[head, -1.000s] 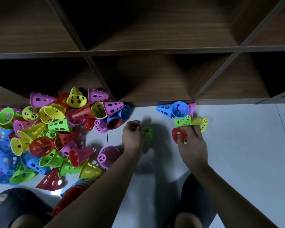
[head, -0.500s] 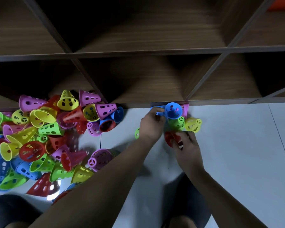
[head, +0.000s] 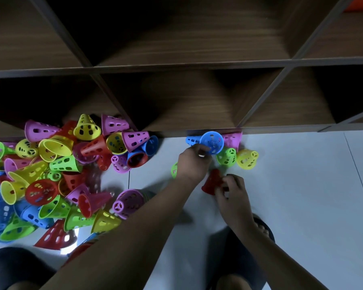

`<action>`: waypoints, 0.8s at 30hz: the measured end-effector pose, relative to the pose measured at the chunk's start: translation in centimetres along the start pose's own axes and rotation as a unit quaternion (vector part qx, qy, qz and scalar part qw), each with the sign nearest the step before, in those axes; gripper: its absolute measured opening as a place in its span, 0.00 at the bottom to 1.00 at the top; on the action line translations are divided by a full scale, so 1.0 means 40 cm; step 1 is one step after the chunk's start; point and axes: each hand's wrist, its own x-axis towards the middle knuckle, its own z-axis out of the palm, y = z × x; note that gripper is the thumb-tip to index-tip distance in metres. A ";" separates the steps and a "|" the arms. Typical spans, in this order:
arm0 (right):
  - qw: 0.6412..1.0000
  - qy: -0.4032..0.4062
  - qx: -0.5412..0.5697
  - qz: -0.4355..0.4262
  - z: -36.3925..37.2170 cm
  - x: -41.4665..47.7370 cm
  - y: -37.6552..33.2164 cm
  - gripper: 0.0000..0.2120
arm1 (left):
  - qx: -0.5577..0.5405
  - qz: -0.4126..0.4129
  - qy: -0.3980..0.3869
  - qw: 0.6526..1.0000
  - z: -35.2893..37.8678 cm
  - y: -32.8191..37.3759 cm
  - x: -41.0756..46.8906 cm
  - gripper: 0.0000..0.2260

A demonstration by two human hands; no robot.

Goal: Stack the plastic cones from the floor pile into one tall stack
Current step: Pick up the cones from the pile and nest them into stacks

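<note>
– Red cone (head: pixel 212 182) is pinched in the right hand (head: pixel 233 191), tip toward twelve o'clock.
– Blue cone (head: pixel 212 142) sits at one o'clock from the left hand (head: pixel 194 162), touching; those fingers curl, grip can't be told.

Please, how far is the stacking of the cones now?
Early stage: no tall stack is visible yet. In hand: the right hand holds a red cone, the left hand is at a blue cone. Left: the big floor pile and loose cones by the shelf.
</note>
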 end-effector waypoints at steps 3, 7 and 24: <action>0.999 0.018 0.028 0.029 0.002 -0.001 -0.022 0.08 | -0.024 0.021 0.032 0.999 -0.028 -0.014 -0.029 0.11; 0.994 0.011 0.038 0.098 0.002 0.008 -0.046 0.17 | -0.119 0.036 0.060 0.990 -0.050 -0.054 -0.065 0.07; 0.878 0.079 0.440 0.173 -0.079 0.065 -0.118 0.05 | -0.381 -0.136 0.087 0.910 -0.079 -0.158 -0.115 0.13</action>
